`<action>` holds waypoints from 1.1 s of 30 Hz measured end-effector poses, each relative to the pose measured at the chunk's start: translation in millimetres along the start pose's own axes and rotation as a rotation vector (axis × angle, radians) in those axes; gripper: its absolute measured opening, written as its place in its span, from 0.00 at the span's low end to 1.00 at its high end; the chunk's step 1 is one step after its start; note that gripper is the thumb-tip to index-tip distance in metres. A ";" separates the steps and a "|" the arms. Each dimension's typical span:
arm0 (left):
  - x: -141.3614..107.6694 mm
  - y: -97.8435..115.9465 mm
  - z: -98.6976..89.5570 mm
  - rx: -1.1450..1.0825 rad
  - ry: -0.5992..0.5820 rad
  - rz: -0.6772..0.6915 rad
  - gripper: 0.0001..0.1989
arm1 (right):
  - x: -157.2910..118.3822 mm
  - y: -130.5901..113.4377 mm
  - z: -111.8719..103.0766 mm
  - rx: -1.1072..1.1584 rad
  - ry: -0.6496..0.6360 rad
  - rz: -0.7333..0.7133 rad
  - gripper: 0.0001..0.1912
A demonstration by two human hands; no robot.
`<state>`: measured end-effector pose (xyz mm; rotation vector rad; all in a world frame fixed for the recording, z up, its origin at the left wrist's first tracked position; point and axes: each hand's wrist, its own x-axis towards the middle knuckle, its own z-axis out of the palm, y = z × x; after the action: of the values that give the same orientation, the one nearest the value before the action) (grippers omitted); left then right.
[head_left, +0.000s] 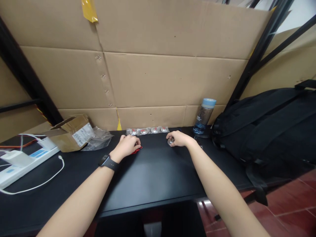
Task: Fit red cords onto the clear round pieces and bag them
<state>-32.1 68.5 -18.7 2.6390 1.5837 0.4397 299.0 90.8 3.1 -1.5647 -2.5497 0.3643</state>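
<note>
My left hand [127,145], with a dark watch on its wrist, rests on the black table. Its fingers are curled over a small red item [136,151], mostly hidden beneath them. Farther right, my right hand [179,138] pinches a small shiny, clear-looking round piece [170,142] at the table surface; the fingers cover part of it. Behind and between both hands, several clear plastic packets [143,131] lie in a row along the cardboard wall. Each holds a round silvery thing with red marks, too small to make out.
An open cardboard box [66,136] and crumpled clear plastic [98,140] lie left. Beyond them is a white power strip [29,168] with plugs and a white cable [49,181]. A blue-lidded bottle [203,117] and black backpack [271,128] stand right. Cardboard [153,82] closes the back.
</note>
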 end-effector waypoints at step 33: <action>-0.2 38.8 -8.0 -0.522 0.268 -0.129 0.12 | 4.3 -79.6 26.6 0.896 0.369 -0.354 0.23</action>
<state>-0.9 48.8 -4.4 2.1408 1.4337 1.0676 222.4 56.4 -1.1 -0.7472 -1.8797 0.9018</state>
